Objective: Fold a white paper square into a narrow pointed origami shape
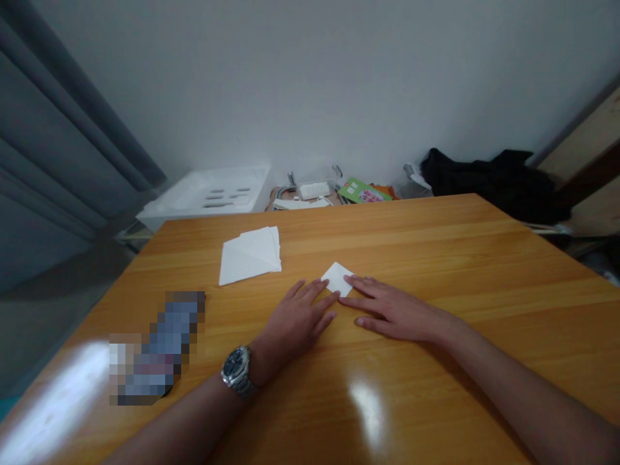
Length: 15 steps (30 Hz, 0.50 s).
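A small folded piece of white paper (336,276) lies flat on the wooden table (411,239), one corner pointing away from me. My left hand (303,316) rests at its left and near edges, fingers stretched out and fingertips touching the paper. From the other side, my right hand (387,310) lies with spread fingers, its fingertips on the paper's right and near edges. A metal wristwatch (236,369) is on my left wrist. Farther left on the table is a loose stack of white paper sheets (250,255).
A blurred-out, phone-like object (169,342) lies on the left of the table. Beyond the far edge are a white foam tray (213,187), a green booklet (361,190), assorted clutter and a black cloth item (494,181) against the wall. A grey curtain (58,116) hangs at left.
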### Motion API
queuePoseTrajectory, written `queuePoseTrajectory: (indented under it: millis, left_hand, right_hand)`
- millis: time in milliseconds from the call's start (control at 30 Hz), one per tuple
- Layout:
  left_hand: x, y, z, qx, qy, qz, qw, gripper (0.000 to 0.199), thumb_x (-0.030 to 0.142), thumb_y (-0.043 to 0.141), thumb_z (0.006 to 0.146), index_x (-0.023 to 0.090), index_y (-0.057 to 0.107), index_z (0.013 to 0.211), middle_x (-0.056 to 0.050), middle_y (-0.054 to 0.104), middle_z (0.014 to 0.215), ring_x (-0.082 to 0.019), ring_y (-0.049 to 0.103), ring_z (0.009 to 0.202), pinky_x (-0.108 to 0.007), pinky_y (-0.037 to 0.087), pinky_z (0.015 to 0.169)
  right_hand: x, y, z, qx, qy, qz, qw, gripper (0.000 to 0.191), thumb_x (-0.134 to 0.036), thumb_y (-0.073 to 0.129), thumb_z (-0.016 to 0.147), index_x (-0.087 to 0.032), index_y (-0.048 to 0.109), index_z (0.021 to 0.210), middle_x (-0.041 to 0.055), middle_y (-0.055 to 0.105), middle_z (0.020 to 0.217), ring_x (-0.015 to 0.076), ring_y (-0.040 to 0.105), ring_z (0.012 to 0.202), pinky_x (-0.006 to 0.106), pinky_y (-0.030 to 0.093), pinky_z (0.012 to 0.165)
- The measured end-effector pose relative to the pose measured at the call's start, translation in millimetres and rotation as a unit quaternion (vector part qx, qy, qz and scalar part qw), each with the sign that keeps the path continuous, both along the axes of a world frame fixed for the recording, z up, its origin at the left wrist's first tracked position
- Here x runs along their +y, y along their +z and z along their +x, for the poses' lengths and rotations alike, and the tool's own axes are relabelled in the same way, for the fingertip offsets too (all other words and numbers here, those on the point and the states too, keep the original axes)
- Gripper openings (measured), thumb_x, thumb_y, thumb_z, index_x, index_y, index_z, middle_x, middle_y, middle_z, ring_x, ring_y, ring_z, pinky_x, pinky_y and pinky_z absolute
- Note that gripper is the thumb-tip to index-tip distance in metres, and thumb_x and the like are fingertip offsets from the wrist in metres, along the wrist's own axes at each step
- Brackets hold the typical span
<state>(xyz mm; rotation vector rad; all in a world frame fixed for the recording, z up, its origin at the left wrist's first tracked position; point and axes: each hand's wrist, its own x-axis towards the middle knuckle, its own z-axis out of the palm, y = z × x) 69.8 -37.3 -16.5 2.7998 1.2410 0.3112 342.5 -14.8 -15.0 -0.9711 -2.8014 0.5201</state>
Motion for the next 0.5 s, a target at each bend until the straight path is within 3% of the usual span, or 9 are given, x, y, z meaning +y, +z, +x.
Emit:
queuePoseTrajectory:
  millis: [167, 333, 500]
  left_hand:
    - [0.3, -4.3, 0.4, -0.022, -0.003, 0.007, 1.000, 0.045, 0.039, 0.047, 0.102, 0.023, 0.051, 0.143, -0.013, 0.046, 0.152, -0.027, 0.044, 0.140, -0.048, 0.034, 0.118]
    - [0.1, -4.7, 1.3, -0.027, -0.004, -0.014, 1.000, 0.046, 0.040, 0.047, 0.102, 0.020, 0.050, 0.143, -0.014, 0.046, 0.152, -0.028, 0.046, 0.139, -0.045, 0.038, 0.117]
    - [0.1, 0.6, 0.4, -0.001, -0.020, -0.018, 1.000, 0.050, 0.043, 0.047, 0.101, 0.023, 0.046, 0.147, -0.014, 0.045, 0.153, -0.028, 0.043, 0.141, -0.049, 0.034, 0.118]
  right_hand:
    - [3.1, -1.8, 2.7, -0.006, -0.003, -0.012, 1.000, 0.061, -0.050, 0.048, 0.101, -0.033, 0.030, 0.157, 0.0064, 0.018, 0.166, 0.0277, 0.023, 0.151, 0.050, 0.021, 0.123]
    - [3.3, -1.7, 5.0, -0.022, -0.014, -0.001, 1.000, 0.060, -0.052, 0.050, 0.099, -0.038, 0.032, 0.155, 0.0029, 0.004, 0.168, 0.0319, 0.016, 0.153, 0.052, 0.021, 0.123]
    - [2.6, 0.2, 5.1, -0.033, -0.020, -0.008, 0.999, 0.059, -0.055, 0.047, 0.100, -0.037, 0.034, 0.154, 0.0024, 0.006, 0.167, 0.0313, 0.017, 0.152, 0.051, 0.019, 0.123]
